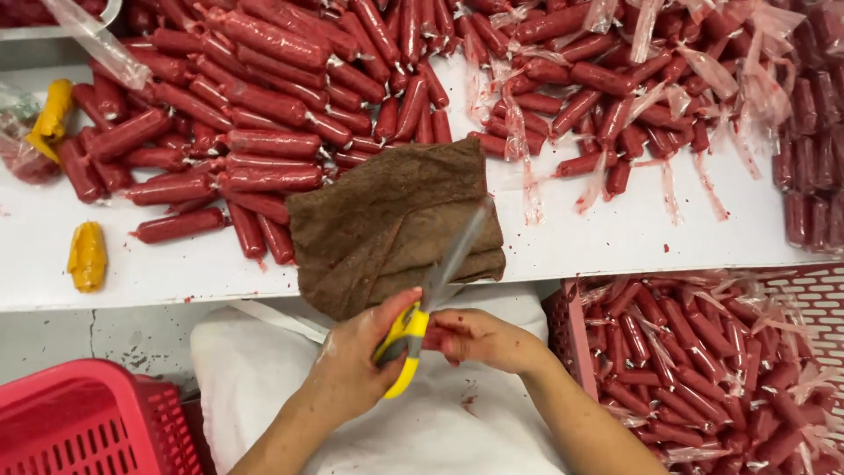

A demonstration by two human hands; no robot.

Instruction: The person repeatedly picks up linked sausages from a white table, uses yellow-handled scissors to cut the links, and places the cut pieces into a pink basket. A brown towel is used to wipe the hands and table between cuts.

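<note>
My left hand [352,361] grips the yellow handles of a pair of scissors [431,295], whose grey blades point up and right over a folded brown cloth [387,220]. My right hand [479,339] is beside the handles, fingers curled and touching them near the pivot; whether it holds anything small is hidden. Both hands hover over my white apron [264,369], just below the white table's edge [176,290].
Piles of red sausages [264,132] in clear casing cover the table, with loose casing scraps [527,185] to the right. A pink crate [730,369] of sausages stands at lower right, a red crate [79,422] at lower left. Two yellow pieces [88,255] lie at left.
</note>
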